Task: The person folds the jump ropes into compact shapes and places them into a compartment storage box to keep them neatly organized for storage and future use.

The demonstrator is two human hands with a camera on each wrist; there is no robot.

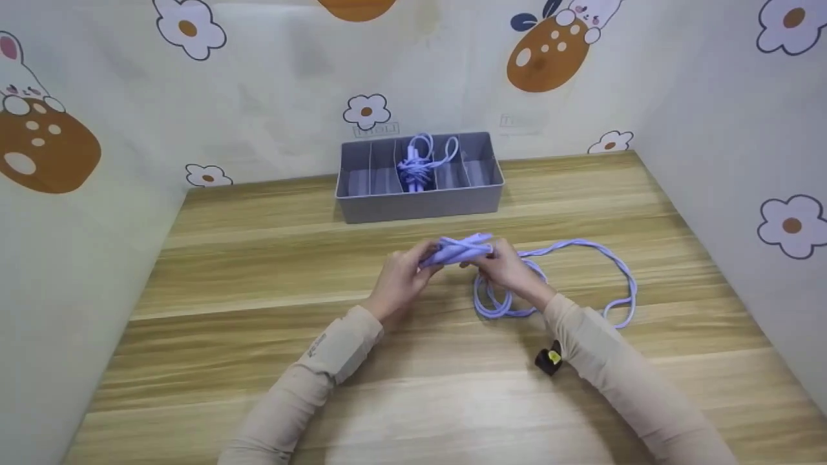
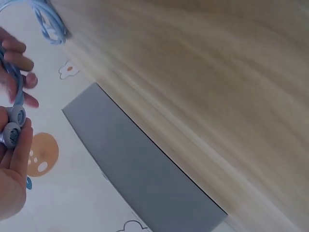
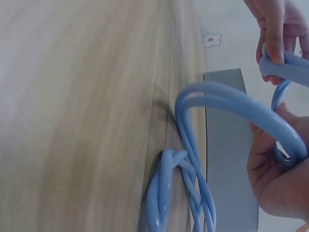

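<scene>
Both hands, left (image 1: 402,279) and right (image 1: 510,268), clamp their grip on the skipping rope's handles (image 1: 460,250)

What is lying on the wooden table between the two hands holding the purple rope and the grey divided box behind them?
Nothing: in the head view, only bare wooden table separates the hands' purple rope bundle from the grey divided box.

lilac jump rope (image 1: 568,271), handles bunched, cord looped on table.

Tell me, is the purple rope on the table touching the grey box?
Apart. The head view shows bare wooden table between the purple rope and the grey box.
</scene>
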